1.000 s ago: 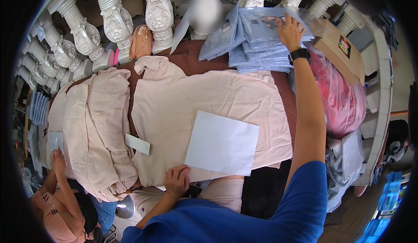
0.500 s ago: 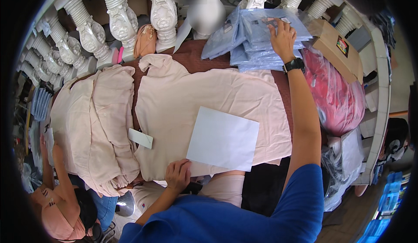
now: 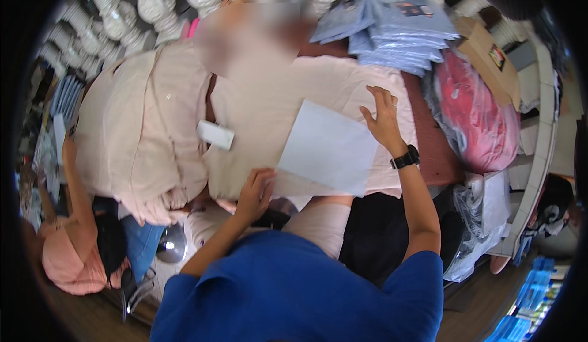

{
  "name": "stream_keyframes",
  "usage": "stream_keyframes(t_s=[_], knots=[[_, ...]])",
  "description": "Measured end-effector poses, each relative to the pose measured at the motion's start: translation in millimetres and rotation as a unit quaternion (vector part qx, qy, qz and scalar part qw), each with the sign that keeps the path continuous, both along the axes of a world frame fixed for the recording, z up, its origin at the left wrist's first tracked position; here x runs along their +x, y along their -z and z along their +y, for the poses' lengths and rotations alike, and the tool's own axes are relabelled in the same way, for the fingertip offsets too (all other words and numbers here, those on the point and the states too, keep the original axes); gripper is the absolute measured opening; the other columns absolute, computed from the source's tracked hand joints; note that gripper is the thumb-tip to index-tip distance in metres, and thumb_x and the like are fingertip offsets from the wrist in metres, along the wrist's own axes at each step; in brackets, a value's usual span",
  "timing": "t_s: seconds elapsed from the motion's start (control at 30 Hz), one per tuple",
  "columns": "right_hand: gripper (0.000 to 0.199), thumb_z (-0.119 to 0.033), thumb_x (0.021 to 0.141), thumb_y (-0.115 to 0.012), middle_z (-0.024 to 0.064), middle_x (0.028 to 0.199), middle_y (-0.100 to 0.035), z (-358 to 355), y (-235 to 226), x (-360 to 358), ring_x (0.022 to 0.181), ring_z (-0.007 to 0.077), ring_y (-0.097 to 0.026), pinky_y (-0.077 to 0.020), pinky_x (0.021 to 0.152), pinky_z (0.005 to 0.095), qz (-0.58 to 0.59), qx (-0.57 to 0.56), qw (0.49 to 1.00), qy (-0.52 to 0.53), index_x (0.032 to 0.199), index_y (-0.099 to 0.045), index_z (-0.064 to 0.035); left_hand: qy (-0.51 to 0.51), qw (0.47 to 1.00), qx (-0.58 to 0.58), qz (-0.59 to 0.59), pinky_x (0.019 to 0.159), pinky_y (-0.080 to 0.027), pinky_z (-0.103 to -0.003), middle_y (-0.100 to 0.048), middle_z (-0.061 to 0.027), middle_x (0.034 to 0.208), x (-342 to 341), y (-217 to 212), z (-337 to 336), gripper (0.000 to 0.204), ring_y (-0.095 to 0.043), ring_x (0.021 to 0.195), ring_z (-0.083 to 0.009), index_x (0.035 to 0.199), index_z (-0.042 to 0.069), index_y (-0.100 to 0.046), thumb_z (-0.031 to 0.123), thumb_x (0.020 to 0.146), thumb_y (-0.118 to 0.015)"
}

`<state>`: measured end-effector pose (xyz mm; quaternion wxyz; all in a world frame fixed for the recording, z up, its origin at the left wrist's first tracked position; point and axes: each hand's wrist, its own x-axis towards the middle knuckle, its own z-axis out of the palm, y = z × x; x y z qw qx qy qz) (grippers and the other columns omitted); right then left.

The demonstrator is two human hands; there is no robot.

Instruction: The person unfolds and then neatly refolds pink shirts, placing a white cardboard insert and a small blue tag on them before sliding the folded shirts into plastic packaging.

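Lying in the head view: white sheet (image 3: 324, 152) flat on a pale pink shirt (image 3: 251, 106), which is spread on the bench (image 3: 436, 152). Right hand (image 3: 381, 120) wide, fingers apart, nothing in it, by the sheet's right edge; can't tell if it touches cloth. Left hand (image 3: 255, 193) narrow, fingers together, at the shirt's near edge beside the sheet's lower-left corner; can't tell if it pinches fabric. Small white card (image 3: 215, 135) left of the sheet; pink clothes pile (image 3: 141, 121) further left; bagged blue clothes (image 3: 401, 32) at the far right. Sheet looks light, fairly stiff, maybe slidey: best held by an edge or corner. Shirt looks soft, limp, wrinkles easily: best held at hem or shoulders.
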<state>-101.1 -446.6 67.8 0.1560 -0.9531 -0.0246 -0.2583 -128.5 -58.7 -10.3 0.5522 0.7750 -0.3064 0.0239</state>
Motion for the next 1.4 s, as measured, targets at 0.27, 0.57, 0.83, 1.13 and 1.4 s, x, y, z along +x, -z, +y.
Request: stream_keyframes(t_s=[0.27,0.57,0.83,1.13,1.4], knots=[[0.054,-0.013,0.085,-0.073,0.023,0.129,-0.053,35,54,-37,0.119,0.0415,-0.048,-0.0363,0.101,0.05,0.061,0.052,0.997,0.005,0.134,-0.053,-0.0052,-0.026,0.985,0.115,-0.124,0.089,-0.046,-0.043,-0.061,-0.0142,0.11,43,-26,48,0.027,-0.056,0.103,-0.0355,0.108,0.003,-0.061,-0.003,0.081,-0.064],[0.055,-0.021,0.084,-0.077,0.0244,0.13,-0.052,56,52,-43,0.114,0.0453,-0.049,-0.0443,0.093,0.0529,0.047,0.028,0.998,0.011,0.132,-0.056,-0.0066,-0.026,0.969,0.185,-0.16,0.09,-0.044,-0.042,-0.061,-0.0102,0.109,49,-18,67,0.019,-0.056,0.107,-0.0321,0.101,0.004,-0.062,0.003,0.083,-0.065],[0.069,-0.036,0.08,-0.079,0.0254,0.143,-0.042,169,35,-63,0.126,0.0465,-0.04,-0.0366,0.105,0.055,0.171,0.077,0.978,-0.09,0.138,-0.052,-0.0091,-0.06,0.944,0.238,-0.22,0.099,-0.041,-0.047,-0.055,-0.0114,0.127,72,-20,59,0.035,-0.049,0.122,-0.0344,0.117,0.007,-0.06,0.005,0.082,-0.066],[0.072,-0.034,0.081,-0.077,0.0276,0.144,-0.039,202,68,-72,0.13,0.045,-0.038,-0.0297,0.11,0.0583,0.135,0.043,0.989,-0.042,0.141,-0.048,-0.0071,-0.125,0.935,0.264,-0.201,0.092,-0.045,-0.045,-0.057,-0.0092,0.12,134,-21,64,0.043,-0.054,0.116,-0.0303,0.125,0.01,-0.057,0.009,0.083,-0.065],[0.071,-0.033,0.084,-0.074,0.027,0.145,-0.039,191,79,-73,0.129,0.0462,-0.04,-0.0355,0.108,0.0565,0.117,0.048,0.992,-0.027,0.143,-0.046,-0.0059,-0.167,0.937,0.257,-0.169,0.082,-0.052,-0.042,-0.063,-0.0091,0.107,166,-62,86,0.031,-0.061,0.1,-0.0311,0.115,0.009,-0.061,0.003,0.084,-0.063]])
